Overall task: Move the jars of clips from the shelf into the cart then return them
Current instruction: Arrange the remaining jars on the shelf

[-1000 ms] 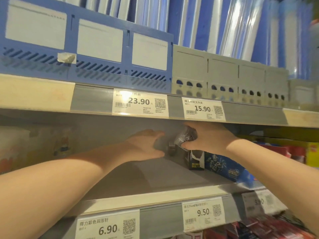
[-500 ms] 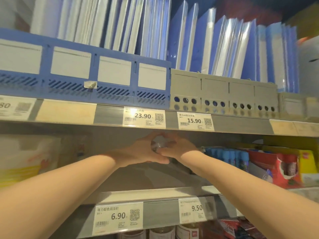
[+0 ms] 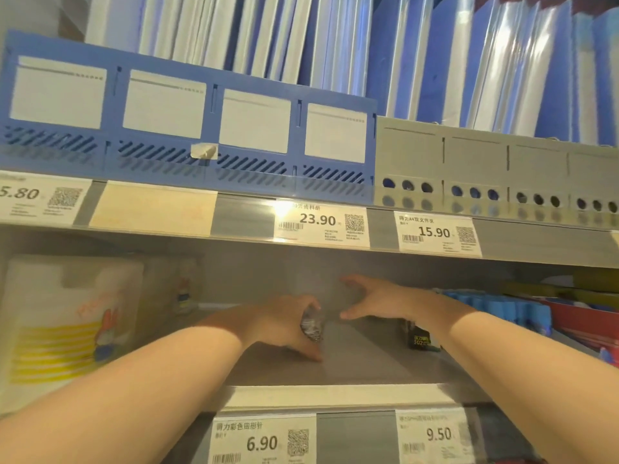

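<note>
While both arms reach over the shelf [image 3: 351,363] | left hand [image 3: 284,324] grips a jar [image 3: 312,324] | right hand [image 3: 378,301] spread, empty, just beside it

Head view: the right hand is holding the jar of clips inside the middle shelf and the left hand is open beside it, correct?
Not quite. The head view shows the left hand holding the jar of clips inside the middle shelf, while the right hand is the open one beside it, fingers spread and holding nothing.
</note>
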`<state>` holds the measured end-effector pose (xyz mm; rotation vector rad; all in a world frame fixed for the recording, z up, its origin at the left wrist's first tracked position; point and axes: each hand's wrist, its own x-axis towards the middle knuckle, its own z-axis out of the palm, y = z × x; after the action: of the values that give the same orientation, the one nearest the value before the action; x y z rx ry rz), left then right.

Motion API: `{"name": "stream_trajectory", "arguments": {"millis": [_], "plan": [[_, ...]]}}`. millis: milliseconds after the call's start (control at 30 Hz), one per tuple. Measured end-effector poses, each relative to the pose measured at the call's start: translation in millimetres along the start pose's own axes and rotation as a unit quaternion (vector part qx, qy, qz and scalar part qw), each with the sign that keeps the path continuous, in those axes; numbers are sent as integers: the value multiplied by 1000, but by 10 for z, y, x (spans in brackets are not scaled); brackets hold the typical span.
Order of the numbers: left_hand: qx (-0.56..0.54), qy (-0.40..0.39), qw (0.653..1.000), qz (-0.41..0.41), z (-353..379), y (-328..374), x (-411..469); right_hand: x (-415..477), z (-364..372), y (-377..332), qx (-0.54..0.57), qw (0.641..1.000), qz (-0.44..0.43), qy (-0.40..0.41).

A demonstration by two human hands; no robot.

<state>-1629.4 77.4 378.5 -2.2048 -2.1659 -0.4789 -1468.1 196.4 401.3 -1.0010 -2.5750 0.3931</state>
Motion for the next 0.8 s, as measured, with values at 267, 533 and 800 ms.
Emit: {"name": "stream_trajectory", "arguments": {"millis": [267,533,800], "plan": [[-13,-58,998,-26,48,-129,153,568,-35,300,-135,987,66,-57],[10,-60,998,-12,49,-89,163,632,4,401,-208,967,77,-121],[64,-90,994,6,-182,106,236,459,-376,-102,-266,953,42,-136]]}}
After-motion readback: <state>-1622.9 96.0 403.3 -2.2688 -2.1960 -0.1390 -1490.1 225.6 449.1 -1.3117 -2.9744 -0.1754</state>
